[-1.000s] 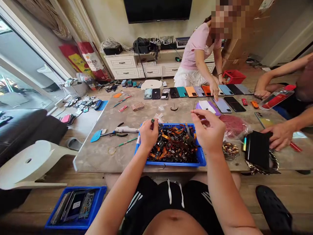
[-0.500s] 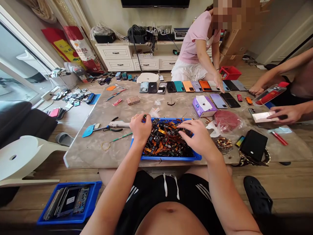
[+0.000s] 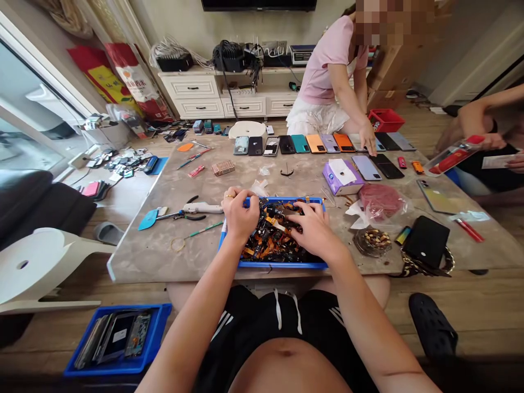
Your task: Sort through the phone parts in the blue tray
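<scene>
A blue tray (image 3: 282,266) full of small dark electronic parts and orange flex cables (image 3: 272,237) lies in front of me at the table's near edge. My left hand (image 3: 241,215) is above the tray's left side, fingers curled in towards the thumb; whatever they grip is hidden. Over the right half of the heap reaches my right hand (image 3: 313,229), its thumb and fingers apart and touching the parts. A grey-handled tool with a blue tip (image 3: 202,208) and black-handled pliers (image 3: 194,217) lie left of the tray.
A row of phones (image 3: 301,144) lines the far edge, where a person in pink (image 3: 329,65) reaches down. Another person sits at right near a clear bottle (image 3: 454,155). A purple box (image 3: 341,183), a red bundle in plastic (image 3: 382,202) and a black bag (image 3: 426,243) lie to the right.
My right hand has moved left and lower into the heap; my left hand has shifted slightly right. The person at right has drawn back, leaving a phone on the table.
</scene>
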### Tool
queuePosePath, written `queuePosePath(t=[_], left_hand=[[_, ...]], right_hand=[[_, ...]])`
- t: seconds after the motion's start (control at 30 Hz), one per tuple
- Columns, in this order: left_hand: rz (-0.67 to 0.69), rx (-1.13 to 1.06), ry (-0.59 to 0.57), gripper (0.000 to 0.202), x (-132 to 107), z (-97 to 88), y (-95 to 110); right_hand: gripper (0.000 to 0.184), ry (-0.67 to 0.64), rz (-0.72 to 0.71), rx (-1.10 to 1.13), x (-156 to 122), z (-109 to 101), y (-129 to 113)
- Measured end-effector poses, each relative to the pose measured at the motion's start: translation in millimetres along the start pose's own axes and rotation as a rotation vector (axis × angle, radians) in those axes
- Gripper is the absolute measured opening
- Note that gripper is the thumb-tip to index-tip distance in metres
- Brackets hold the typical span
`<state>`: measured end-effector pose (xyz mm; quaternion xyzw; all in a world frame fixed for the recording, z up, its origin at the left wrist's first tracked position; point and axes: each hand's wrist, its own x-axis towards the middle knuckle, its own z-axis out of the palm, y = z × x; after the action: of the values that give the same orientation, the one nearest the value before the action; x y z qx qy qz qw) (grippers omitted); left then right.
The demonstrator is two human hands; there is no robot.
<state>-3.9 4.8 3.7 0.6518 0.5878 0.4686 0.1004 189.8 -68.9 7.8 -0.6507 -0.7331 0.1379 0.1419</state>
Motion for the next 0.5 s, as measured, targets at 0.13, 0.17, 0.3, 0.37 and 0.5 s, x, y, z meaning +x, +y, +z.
queuePosePath(t=[0.13, 0.17, 0.3, 0.37, 0.5], left_hand=[[0.02, -0.025, 0.01, 0.022, 0.3, 0.6, -1.8], [0.024, -0.03, 0.01, 0.022, 0.5, 0.4, -2.0], [0.03, -0.041, -0.004, 0.024, 1.0, 0.2, -1.8], [0.028, -0.046, -0.011, 0.024, 1.0, 0.4, -1.2], [0.026, -0.06, -0.022, 0.025, 0.1, -0.5, 1.4]], right_hand=[[0.032, -0.008, -0.03, -0.023, 1.1, -1.6, 0.5], [0.032, -0.009, -0.04, -0.03, 1.3, -2.1, 0.7], [0.031, 0.037, -0.051, -0.014, 3.6, -4.1, 2.6], [0.033, 0.092, -0.027, 0.035, 5.6, -4.6, 5.3], [0.031, 0.213, -0.018, 0.211, 8.8, -5.9, 12.3]])
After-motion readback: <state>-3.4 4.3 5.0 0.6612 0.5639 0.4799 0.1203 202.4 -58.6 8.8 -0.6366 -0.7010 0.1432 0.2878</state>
